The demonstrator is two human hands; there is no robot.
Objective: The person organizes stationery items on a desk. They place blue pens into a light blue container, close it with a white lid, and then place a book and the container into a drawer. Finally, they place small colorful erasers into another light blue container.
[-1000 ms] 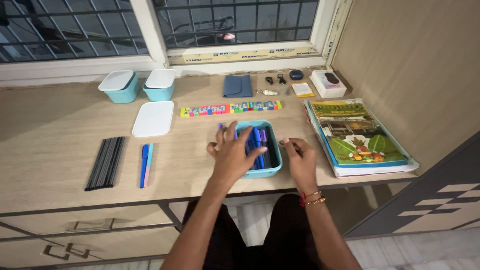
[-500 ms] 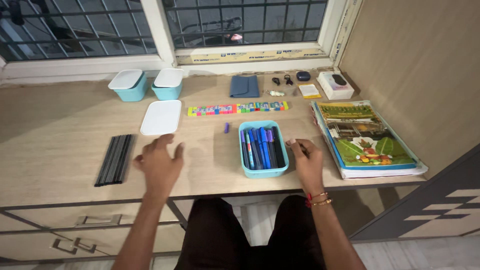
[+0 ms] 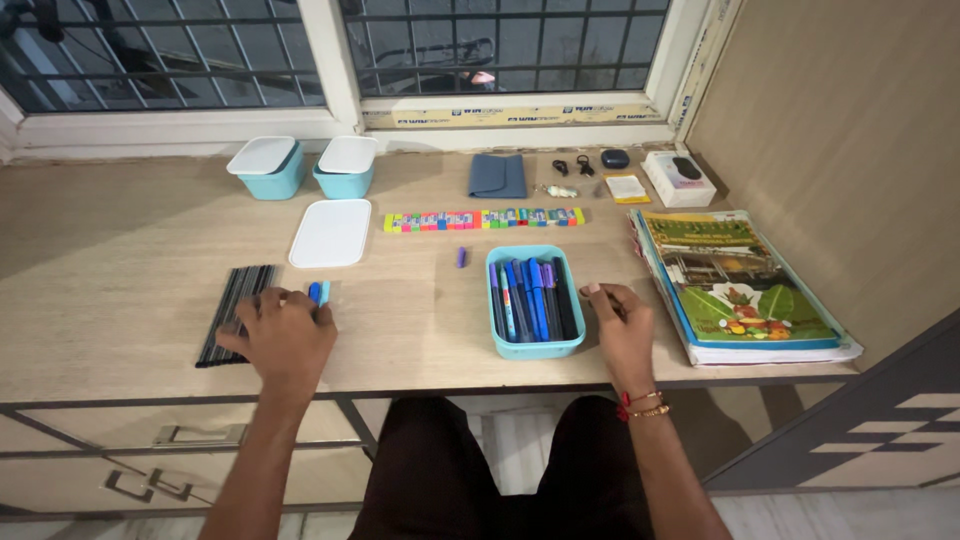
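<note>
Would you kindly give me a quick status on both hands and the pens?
Left hand on the blue pens, grip unclear. Right hand flat beside the pen box, empty. Black pencils lie just left of the left hand.

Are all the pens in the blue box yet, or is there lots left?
Several pens already lie in the teal box. The left hand covers blue pens beside the black pencils; whether it grips them is hidden. The right hand rests beside the box. A purple cap lies loose on the desk.

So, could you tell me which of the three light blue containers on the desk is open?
The rectangular tub beside the right hand is open and filled with pens. The two smaller tubs by the window both have white lids on.
</note>
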